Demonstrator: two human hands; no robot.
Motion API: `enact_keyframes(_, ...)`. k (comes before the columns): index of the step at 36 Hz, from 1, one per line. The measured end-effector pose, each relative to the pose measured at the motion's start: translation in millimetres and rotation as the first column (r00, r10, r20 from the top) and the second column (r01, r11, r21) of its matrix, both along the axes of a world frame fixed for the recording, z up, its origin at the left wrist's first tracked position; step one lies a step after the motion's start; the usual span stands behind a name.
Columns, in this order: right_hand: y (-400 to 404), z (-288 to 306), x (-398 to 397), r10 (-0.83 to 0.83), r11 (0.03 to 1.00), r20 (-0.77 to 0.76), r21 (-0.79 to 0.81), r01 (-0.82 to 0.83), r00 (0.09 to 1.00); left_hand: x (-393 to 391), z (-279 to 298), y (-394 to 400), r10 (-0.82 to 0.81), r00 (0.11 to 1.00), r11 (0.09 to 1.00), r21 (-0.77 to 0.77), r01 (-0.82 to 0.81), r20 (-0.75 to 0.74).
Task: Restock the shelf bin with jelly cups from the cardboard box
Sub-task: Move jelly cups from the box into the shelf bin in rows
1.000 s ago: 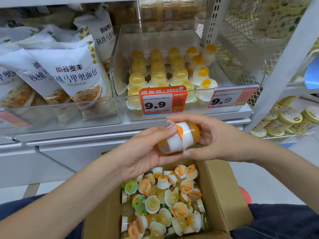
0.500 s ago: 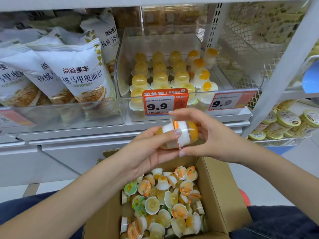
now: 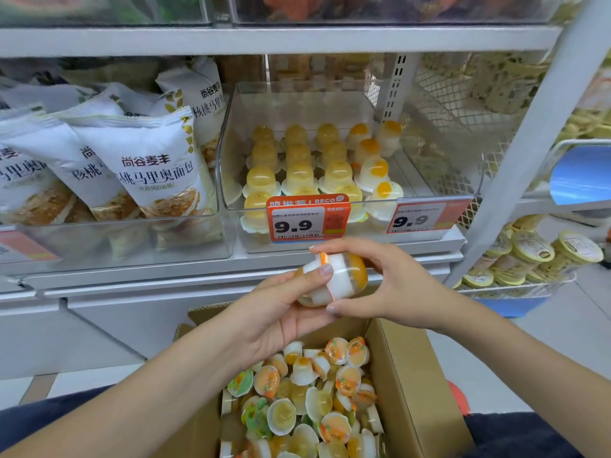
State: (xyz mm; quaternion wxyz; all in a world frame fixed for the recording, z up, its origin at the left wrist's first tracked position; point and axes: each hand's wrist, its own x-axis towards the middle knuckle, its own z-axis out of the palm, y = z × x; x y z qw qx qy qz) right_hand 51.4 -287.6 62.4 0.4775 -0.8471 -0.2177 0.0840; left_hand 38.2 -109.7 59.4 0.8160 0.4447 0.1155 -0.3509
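Hands first: your left hand (image 3: 281, 312) and right hand (image 3: 393, 285) meet in front of the shelf edge, just above the open box (image 3: 413, 375), and between them they hold two jelly cups (image 3: 334, 279) pressed rim to rim, lying on their side. Your left thumb lies across the near cup with the other left fingers curled beneath it; your right fingers arch over the top of the far, orange-tipped cup while the right thumb pinches it from below. An orange lid edge shows at the seam where the two cups meet. Below your wrists the box is heaped with loose cups (image 3: 307, 398), some dome up, some showing printed lids, a few with green labels. Straight ahead the clear bin (image 3: 429, 180) sits on the shelf with cups standing dome up in rows toward its left and middle; its right part shows bare floor. A 9.9 price tag (image 3: 307, 218) is clipped to the bin's front wall, and a second tag (image 3: 426, 216) sits further right. Left of the bin, white bread bags (image 3: 145, 163) lean in a neighbouring clear tray. At the right, a lower wire rack holds round yellow-lidded tubs (image 3: 529, 256).
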Motion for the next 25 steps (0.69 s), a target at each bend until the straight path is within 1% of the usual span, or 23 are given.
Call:
enact_keyframes(2,-1.6,4.7,-0.1,-0.029,0.999,0.002,0.013,0.029,1.0,4.0,1.8,1.3,-0.031,0.999,0.999,0.034,0.03,0.033)
enact_keyframes(3,-4.0,8.2,-0.7,-0.06,0.998,0.01,0.028,0.06,0.998,6.7,5.0,2.5,-0.074,0.994,0.995,0.075,0.068,0.079)
enact_keyframes(4,-7.9,12.6,-0.3,-0.107,0.993,0.027,0.051,0.105,0.994,11.2,8.7,4.5,-0.144,0.976,0.978,0.17,0.117,0.161)
enact_keyframes(5,-12.6,18.6,0.5,-0.168,0.984,0.055,0.075,0.164,0.984,16.7,12.9,7.3,-0.243,0.932,0.932,0.332,0.147,0.27)
enact_keyframes(6,-18.2,26.0,2.9,-0.237,0.969,0.097,0.091,0.229,0.967,23.1,17.4,10.2,-0.335,0.869,0.852,0.511,0.114,0.365)
enact_keyframes(7,-25.0,34.6,7.2,-0.301,0.952,0.147,0.096,0.29,0.942,30.2,20.5,13.6,-0.39,0.813,0.763,0.646,0.023,0.433)
enact_keyframes(8,-32.5,43.6,14.1,-0.356,0.934,0.2,0.085,0.346,0.913,37.8,21.6,17.8,-0.414,0.771,0.687,0.722,-0.084,0.484)
enact_keyframes(9,-40.1,53.3,23.9,-0.4,0.914,0.258,0.046,0.402,0.88,44.5,21.1,22.3,-0.426,0.742,0.633,0.756,-0.164,0.518)
enact_keyframes(11,-55.0,72.8,52.4,-0.425,0.862,0.387,-0.104,0.497,0.818,53.8,16.6,29.3,-0.509,0.674,0.544,0.807,-0.229,0.535)
enact_keyframes(13,-64.5,92.6,84.9,-0.346,0.808,0.468,-0.291,0.512,0.813,58.7,8.3,33.4,-0.608,0.618,0.466,0.854,-0.23,0.498)
enact_keyframes(15,-69.5,106.6,116.7,-0.196,0.747,0.487,-0.488,0.452,0.851,60.9,1.8,35.6,-0.661,0.597,0.4,0.886,-0.233,0.455)
enact_keyframes(17,-70.1,111.3,145.9,-0.085,0.658,0.463,-0.639,0.398,0.882,63.7,-1.9,35.9,-0.696,0.578,0.338,0.904,-0.262,0.427)
enact_keyframes(19,-68.3,107.8,172.7,-0.029,0.508,0.394,-0.786,0.353,0.918,67.5,-2.7,35.8,-0.732,0.558,0.274,0.919,-0.284,0.39)
enact_keyframes(20,-67.1,104.6,184.2,-0.016,0.418,0.349,-0.849,0.324,0.937,69.6,-2.6,35.8,-0.747,0.55,0.251,0.924,-0.289,0.375)
enact_keyframes(21,-67.0,99.7,194.5,-0.01,0.348,0.307,-0.891,0.292,0.952,71.6,-2.7,36.2,-0.757,0.543,0.237,0.927,-0.291,0.364)
enact_keyframes(22,-67.6,94.9,202.5,-0.013,0.315,0.271,-0.912,0.261,0.962,73.7,-2.8,36.9,-0.763,0.54,0.227,0.93,-0.291,0.355)
enact_keyframes(25,-73.2,82.2,217.3,-0.036,0.323,0.184,-0.928,0.186,0.982,80.1,-2.7,39.2,-0.778,0.53,0.2,0.932,-0.302,0.338)
